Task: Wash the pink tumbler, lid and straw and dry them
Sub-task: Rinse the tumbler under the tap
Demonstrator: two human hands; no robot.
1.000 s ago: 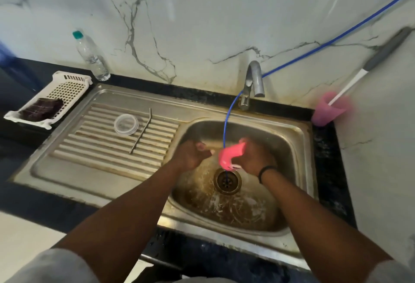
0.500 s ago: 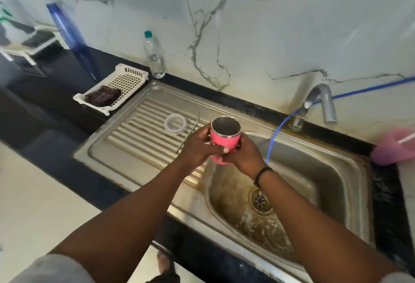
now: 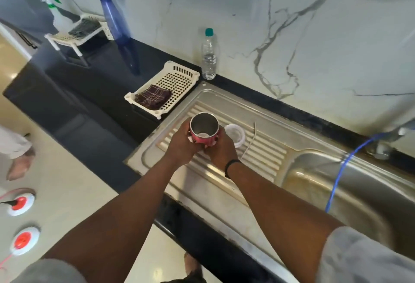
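Pink tumbler (image 3: pixel 205 140) sits upright over the ribbed drainboard (image 3: pixel 265 159), left of the basin, and we hold it in both hands. We judge wet metal could slip and knock the lid (image 3: pixel 234 133) or straw (image 3: pixel 250 139) just beyond. Left hand (image 3: pixel 182 145) and right hand (image 3: pixel 221 150) curl their fingers round its wall.

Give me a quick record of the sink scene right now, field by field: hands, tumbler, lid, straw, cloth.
hands: left hand and right hand both grip the tumbler
tumbler: pink tumbler, upright, mouth open, held over the drainboard
lid: clear lid lying on the drainboard
straw: straw lying on the drainboard beside the lid
cloth: dark checked cloth in the white basket
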